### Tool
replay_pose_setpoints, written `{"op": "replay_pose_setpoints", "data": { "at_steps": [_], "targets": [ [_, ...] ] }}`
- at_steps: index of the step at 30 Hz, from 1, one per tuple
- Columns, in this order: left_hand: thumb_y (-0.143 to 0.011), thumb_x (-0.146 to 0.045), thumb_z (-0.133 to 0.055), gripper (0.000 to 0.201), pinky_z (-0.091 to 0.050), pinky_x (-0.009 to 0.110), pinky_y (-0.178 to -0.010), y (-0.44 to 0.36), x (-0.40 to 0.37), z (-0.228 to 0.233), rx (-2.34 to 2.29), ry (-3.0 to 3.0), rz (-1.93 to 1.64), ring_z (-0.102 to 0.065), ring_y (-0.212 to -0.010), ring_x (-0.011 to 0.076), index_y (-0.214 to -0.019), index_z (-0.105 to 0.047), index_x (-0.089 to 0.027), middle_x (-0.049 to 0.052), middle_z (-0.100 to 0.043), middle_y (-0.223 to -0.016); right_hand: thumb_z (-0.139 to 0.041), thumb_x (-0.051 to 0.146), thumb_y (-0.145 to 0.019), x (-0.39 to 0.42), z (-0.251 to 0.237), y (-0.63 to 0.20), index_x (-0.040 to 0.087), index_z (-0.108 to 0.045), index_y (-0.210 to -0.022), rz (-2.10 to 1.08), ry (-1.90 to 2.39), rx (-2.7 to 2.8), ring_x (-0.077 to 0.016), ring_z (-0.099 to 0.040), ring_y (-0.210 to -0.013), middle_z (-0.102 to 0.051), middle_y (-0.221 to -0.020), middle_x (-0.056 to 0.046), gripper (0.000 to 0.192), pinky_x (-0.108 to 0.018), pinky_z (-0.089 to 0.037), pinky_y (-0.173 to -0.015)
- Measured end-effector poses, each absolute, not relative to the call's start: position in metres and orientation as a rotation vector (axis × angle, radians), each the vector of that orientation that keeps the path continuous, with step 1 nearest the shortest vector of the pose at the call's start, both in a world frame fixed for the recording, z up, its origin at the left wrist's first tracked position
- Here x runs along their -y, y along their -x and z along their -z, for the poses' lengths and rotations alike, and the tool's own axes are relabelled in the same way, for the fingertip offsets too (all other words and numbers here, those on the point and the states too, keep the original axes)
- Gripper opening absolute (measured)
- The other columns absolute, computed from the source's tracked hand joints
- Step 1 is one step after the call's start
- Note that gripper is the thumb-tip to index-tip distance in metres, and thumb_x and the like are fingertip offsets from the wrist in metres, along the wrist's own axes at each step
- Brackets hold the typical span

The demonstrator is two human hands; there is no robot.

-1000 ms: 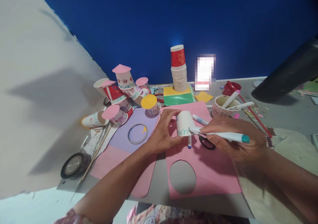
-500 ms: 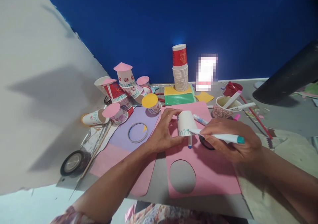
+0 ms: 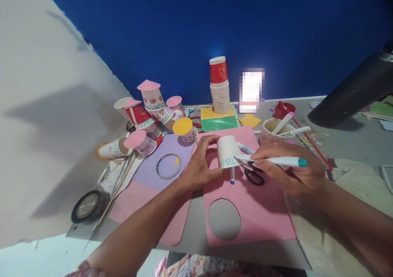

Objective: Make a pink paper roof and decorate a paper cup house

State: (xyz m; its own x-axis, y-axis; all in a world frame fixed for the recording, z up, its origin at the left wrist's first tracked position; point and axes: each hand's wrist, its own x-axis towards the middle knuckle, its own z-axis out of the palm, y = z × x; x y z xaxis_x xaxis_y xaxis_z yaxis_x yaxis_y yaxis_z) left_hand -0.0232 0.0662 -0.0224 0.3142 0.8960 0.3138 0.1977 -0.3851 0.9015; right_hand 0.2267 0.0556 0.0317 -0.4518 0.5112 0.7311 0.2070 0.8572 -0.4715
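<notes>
White paper cup (image 3: 227,153) upside down on pink sheet (image 3: 264,215), pinched by left hand (image 3: 201,167), fingers curled round its wall. Right hand (image 3: 287,172) closed on teal-capped marker (image 3: 276,161), tip touching cup beside green scribble. Risks: light grip, so cup may spin or dent; line may smear. Scissors (image 3: 253,174) just beside, could snag.

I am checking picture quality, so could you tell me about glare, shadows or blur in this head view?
Head view: a bright glare spot on the blue wall above the cup stack; a pixelated block beside it; soft shadows cross the white board; left hand, cup and marker look sharp; edges bend.
</notes>
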Motion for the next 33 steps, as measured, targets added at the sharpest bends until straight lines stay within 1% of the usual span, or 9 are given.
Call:
{"op": "replay_pose_setpoints", "data": {
  "at_steps": [3, 8, 11, 16, 21, 24, 26, 31, 33],
  "targets": [
    [-0.073, -0.024, -0.088, 0.072, -0.051, 0.053, -0.119, 0.0219, -0.0660, 0.0233, -0.958, -1.729, -1.120, -0.058, -0.137, 0.0311, -0.136, -0.052, -0.027, 0.012, -0.053, -0.145, -0.058, 0.004, -0.095, -0.0561, -0.0319, -0.2269, 0.025, -0.068, -0.105, -0.400, 0.476, 2.063, -0.0203, -0.071, -0.063, -0.074, -0.074, -0.003, 0.025, -0.035, -0.056, -0.059],
    [-0.072, -0.017, -0.084, 0.073, -0.050, 0.052, -0.120, 0.0215, -0.0668, 0.0260, -0.905, -1.610, -1.150, -0.059, -0.139, 0.0304, -0.136, -0.052, -0.026, 0.012, -0.054, -0.147, -0.057, 0.002, -0.096, -0.0542, -0.0365, -0.2289, 0.027, -0.066, -0.107, -0.387, 0.497, 2.053, -0.0204, -0.070, -0.062, -0.070, -0.069, 0.001, 0.029, -0.036, -0.057, -0.061],
    [-0.071, -0.015, -0.084, 0.073, -0.049, 0.051, -0.121, 0.0221, -0.0673, 0.0261, -0.898, -1.569, -1.127, -0.060, -0.140, 0.0301, -0.135, -0.050, -0.026, 0.012, -0.056, -0.147, -0.055, 0.002, -0.096, -0.0530, -0.0401, -0.2306, 0.029, -0.066, -0.108, -0.396, 0.510, 2.088, -0.0205, -0.070, -0.064, -0.071, -0.072, 0.000, 0.031, -0.036, -0.057, -0.062],
    [-0.069, -0.015, -0.085, 0.073, -0.044, 0.052, -0.126, 0.0228, -0.0674, 0.0232, -0.877, -1.494, -1.105, -0.056, -0.147, 0.0331, -0.133, -0.050, -0.025, 0.013, -0.055, -0.149, -0.056, 0.004, -0.096, -0.0546, -0.0406, -0.2312, 0.027, -0.066, -0.099, -0.338, 0.532, 2.060, -0.0202, -0.071, -0.065, -0.072, -0.068, 0.001, 0.026, -0.035, -0.056, -0.063],
    [-0.071, -0.015, -0.087, 0.072, -0.041, 0.051, -0.127, 0.0221, -0.0664, 0.0201, -0.852, -1.396, -1.109, -0.053, -0.150, 0.0350, -0.133, -0.054, -0.025, 0.011, -0.054, -0.151, -0.058, 0.006, -0.099, -0.0577, -0.0389, -0.2312, 0.024, -0.067, -0.099, -0.262, 0.532, 2.012, -0.0189, -0.072, -0.068, -0.074, -0.075, 0.001, 0.020, -0.034, -0.057, -0.067],
    [-0.070, -0.014, -0.089, 0.073, -0.042, 0.051, -0.127, 0.0220, -0.0664, 0.0196, -0.844, -1.358, -1.112, -0.052, -0.150, 0.0354, -0.133, -0.056, -0.026, 0.010, -0.055, -0.151, -0.056, 0.007, -0.100, -0.0582, -0.0389, -0.2326, 0.025, -0.068, -0.100, -0.337, 0.543, 2.011, -0.0191, -0.071, -0.067, -0.071, -0.072, 0.002, 0.022, -0.034, -0.055, -0.065],
    [-0.069, -0.014, -0.090, 0.072, -0.044, 0.051, -0.125, 0.0220, -0.0669, 0.0197, -0.828, -1.341, -1.120, -0.054, -0.149, 0.0353, -0.133, -0.057, -0.027, 0.010, -0.057, -0.150, -0.058, 0.007, -0.099, -0.0584, -0.0385, -0.2339, 0.025, -0.069, -0.099, -0.339, 0.565, 1.990, -0.0196, -0.072, -0.070, -0.074, -0.078, 0.000, 0.021, -0.035, -0.056, -0.067],
    [-0.069, -0.018, -0.093, 0.071, -0.050, 0.047, -0.117, 0.0214, -0.0685, 0.0201, -0.804, -1.280, -1.138, -0.056, -0.146, 0.0351, -0.131, -0.061, -0.027, 0.010, -0.058, -0.148, -0.057, 0.007, -0.099, -0.0594, -0.0369, -0.2359, 0.022, -0.069, -0.096, -0.379, 0.559, 1.964, -0.0162, -0.070, -0.067, -0.074, -0.079, -0.001, 0.019, -0.031, -0.054, -0.065],
    [-0.069, -0.019, -0.094, 0.071, -0.051, 0.046, -0.115, 0.0209, -0.0684, 0.0202, -0.802, -1.242, -1.139, -0.055, -0.147, 0.0351, -0.130, -0.061, -0.028, 0.009, -0.057, -0.149, -0.057, 0.007, -0.099, -0.0599, -0.0368, -0.2360, 0.020, -0.069, -0.097, -0.369, 0.571, 1.944, -0.0157, -0.071, -0.071, -0.074, -0.081, -0.002, 0.018, -0.029, -0.055, -0.068]
  ]
}}
